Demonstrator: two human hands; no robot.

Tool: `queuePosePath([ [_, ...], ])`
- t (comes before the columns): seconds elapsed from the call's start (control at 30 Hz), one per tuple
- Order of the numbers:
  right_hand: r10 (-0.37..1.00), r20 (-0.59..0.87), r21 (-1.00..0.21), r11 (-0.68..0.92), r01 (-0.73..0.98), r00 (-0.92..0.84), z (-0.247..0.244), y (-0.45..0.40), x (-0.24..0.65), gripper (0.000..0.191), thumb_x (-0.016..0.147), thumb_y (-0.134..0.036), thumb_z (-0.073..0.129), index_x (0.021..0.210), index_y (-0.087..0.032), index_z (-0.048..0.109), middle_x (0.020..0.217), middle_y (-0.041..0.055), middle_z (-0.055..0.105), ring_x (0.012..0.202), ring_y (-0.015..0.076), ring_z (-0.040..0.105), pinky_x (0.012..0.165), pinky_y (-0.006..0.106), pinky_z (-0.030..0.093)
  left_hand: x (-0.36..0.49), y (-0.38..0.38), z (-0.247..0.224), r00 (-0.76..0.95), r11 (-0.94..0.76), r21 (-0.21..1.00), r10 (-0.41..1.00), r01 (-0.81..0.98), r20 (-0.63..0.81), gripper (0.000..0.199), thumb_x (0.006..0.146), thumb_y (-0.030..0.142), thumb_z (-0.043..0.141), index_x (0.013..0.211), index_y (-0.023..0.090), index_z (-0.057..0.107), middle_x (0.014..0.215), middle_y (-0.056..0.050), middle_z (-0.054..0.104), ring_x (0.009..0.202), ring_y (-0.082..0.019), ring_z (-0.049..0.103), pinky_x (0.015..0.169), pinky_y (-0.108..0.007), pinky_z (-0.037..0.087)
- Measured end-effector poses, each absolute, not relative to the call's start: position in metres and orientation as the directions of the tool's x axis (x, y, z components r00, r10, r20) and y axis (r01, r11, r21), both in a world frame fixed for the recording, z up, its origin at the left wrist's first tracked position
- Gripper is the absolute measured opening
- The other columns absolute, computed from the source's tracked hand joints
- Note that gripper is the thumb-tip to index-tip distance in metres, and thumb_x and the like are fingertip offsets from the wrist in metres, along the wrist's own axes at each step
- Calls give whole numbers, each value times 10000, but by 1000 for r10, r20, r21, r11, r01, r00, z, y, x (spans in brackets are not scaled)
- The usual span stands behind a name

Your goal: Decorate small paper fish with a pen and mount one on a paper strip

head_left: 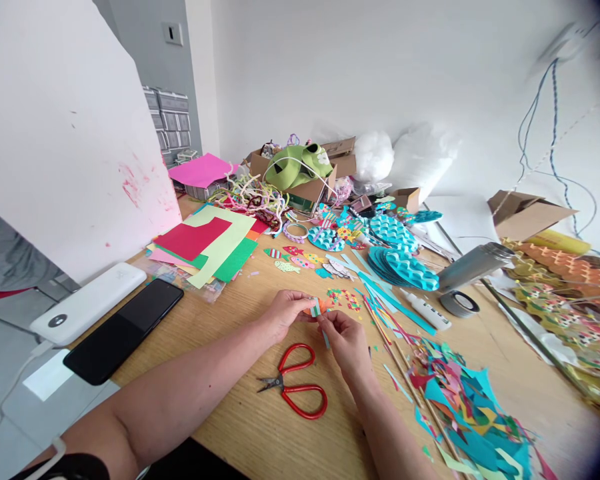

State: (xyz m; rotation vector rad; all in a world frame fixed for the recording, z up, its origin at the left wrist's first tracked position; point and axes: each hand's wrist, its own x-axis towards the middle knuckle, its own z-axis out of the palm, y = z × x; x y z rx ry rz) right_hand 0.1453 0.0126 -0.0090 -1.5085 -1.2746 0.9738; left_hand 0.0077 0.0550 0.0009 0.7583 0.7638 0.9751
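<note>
My left hand (286, 315) pinches a small orange paper piece (323, 306) over the middle of the table. Close beside it, my right hand (344, 337) has its fingers closed on a narrow light-blue paper strip (326, 341), part of which lies across the orange piece. Red-handled scissors (295, 383) rest on the wood just below the hands. Beyond the hands are colourful paper fish (300, 259) and small patterned paper cutouts (345, 299).
A phone (125, 330) and white power bank (90, 300) lie left. Stacked coloured paper (195, 241) is behind them. On the right are a glue bottle (427, 311), a steel flask (475, 267), thin sticks (405, 367) and paper scraps (475, 407).
</note>
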Motion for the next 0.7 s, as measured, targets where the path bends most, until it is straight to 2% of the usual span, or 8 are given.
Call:
queuePosePath([
  [0.43,987,-23,-969,-61,239,159,-2,10,142,391,697,-556,675,630,-174,624,519,3,563,443,128,431,436,254,306,8,55,0,360,353,837,910,-417,-205,286,516,364,810,653,134,710,720,-53,688,693,-171,604,698,-314,499],
  [0.7,987,1,-969,-39,243,161,-1,10,143,303,681,-471,687,628,-178,629,531,13,597,457,131,451,453,249,309,7,56,0,372,356,848,905,-392,-208,287,534,363,799,680,134,706,737,-58,689,715,-181,616,695,-316,492],
])
